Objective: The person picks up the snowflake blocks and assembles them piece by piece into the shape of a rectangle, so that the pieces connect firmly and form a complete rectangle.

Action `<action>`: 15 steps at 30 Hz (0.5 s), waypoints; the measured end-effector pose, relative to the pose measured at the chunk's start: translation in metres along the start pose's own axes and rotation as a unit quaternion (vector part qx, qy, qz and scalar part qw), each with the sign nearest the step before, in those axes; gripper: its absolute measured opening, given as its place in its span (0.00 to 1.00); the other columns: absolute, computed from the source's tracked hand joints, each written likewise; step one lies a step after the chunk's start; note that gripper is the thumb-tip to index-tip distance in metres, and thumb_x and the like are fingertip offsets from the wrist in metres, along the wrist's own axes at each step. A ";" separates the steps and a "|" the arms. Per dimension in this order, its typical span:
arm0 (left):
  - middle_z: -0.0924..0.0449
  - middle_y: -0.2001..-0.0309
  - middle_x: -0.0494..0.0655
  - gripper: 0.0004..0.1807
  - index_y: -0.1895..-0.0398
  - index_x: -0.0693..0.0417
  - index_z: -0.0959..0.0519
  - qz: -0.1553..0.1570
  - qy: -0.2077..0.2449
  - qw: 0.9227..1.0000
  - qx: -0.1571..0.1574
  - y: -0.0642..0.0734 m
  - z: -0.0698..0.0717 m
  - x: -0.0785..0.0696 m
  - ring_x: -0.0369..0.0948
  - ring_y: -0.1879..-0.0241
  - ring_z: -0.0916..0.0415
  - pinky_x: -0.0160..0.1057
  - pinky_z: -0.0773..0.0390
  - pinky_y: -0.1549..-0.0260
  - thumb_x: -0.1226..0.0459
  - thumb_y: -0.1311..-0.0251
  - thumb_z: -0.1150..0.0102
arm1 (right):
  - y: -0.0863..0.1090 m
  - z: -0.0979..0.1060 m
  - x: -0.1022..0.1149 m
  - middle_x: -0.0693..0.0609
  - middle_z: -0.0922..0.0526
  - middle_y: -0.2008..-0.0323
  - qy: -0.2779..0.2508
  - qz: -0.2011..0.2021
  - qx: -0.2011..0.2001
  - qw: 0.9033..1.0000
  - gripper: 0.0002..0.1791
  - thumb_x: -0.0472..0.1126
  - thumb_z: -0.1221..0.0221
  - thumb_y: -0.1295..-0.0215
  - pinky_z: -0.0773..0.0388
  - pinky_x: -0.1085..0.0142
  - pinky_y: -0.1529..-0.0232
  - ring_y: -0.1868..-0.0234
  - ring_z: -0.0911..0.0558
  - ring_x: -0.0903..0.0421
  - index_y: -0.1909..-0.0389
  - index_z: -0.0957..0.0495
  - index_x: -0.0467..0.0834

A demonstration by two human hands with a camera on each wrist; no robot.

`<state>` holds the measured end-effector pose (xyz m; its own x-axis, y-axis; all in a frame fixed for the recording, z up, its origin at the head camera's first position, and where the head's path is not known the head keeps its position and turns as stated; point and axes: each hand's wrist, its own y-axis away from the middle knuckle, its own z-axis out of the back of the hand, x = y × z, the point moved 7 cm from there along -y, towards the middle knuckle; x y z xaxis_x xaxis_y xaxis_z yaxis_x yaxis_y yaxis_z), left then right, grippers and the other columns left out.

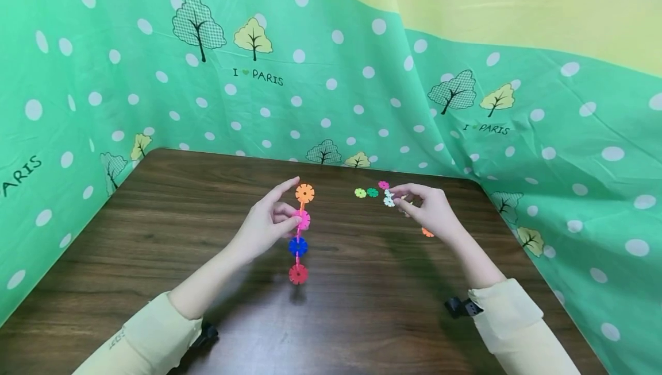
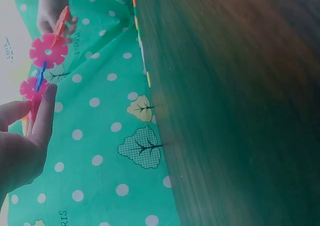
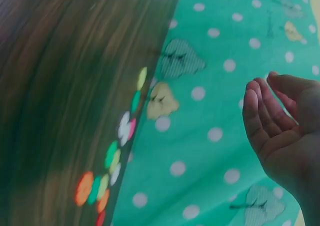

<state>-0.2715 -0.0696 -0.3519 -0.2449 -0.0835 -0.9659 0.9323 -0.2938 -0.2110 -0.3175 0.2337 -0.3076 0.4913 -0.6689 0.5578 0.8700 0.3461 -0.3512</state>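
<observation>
My left hand [image 1: 261, 223] pinches an upright chain of plastic snowflake discs [image 1: 298, 247] between thumb and fingers, near its pink disc [image 1: 304, 220]. An orange disc [image 1: 304, 193] tops the chain and a red disc [image 1: 297, 274] ends it below; edge-on discs link the flat ones. The left wrist view has the chain [image 2: 48, 51] rising past the fingertips of the left hand [image 2: 25, 153]. Over the loose discs at the back right hovers my right hand [image 1: 431, 211]. In the right wrist view, that hand [image 3: 285, 131] has loosely bent fingers with nothing between them.
Loose discs lie near the table's far edge: a yellow-green disc [image 1: 360, 193], a green disc [image 1: 372, 192], a pink disc [image 1: 383, 185], white ones [image 1: 389, 202] and an orange disc [image 1: 427, 232]. A polka-dot curtain [image 1: 331, 105] borders the dark wooden table [image 1: 170, 220].
</observation>
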 end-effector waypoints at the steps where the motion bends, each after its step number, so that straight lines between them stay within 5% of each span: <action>1: 0.18 0.67 0.55 0.41 0.33 0.27 0.40 -0.003 -0.007 1.000 0.000 0.000 0.001 -0.001 0.45 0.71 0.17 0.44 0.17 0.70 0.70 0.44 0.37 | 0.002 0.002 -0.004 0.51 0.15 0.71 0.017 0.004 -0.003 1.000 0.12 0.38 0.36 0.41 0.24 0.68 0.77 0.78 0.21 0.55 0.55 0.18 0.46; 8: 0.19 0.67 0.53 0.38 0.33 0.31 0.39 -0.015 -0.034 0.999 -0.008 0.000 0.005 -0.002 0.43 0.71 0.17 0.42 0.17 0.72 0.70 0.43 0.38 | 0.016 0.014 -0.041 0.49 0.14 0.65 0.102 -0.011 -0.009 0.995 0.13 0.34 0.36 0.42 0.22 0.66 0.71 0.68 0.20 0.56 0.55 0.19 0.42; 15: 0.19 0.68 0.56 0.37 0.34 0.38 0.40 -0.012 -0.018 1.000 -0.020 -0.001 0.011 0.002 0.51 0.67 0.16 0.42 0.17 0.72 0.72 0.44 0.38 | 0.029 0.017 -0.082 0.43 0.15 0.61 0.118 -0.035 0.024 0.992 0.15 0.33 0.35 0.44 0.21 0.57 0.64 0.63 0.18 0.49 0.54 0.19 0.40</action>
<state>-0.2755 -0.0805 -0.3520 -0.2764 -0.1113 -0.9546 0.9356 -0.2581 -0.2408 -0.3319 0.3098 -0.3502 0.4109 -0.8257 0.3866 0.9055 0.3203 -0.2783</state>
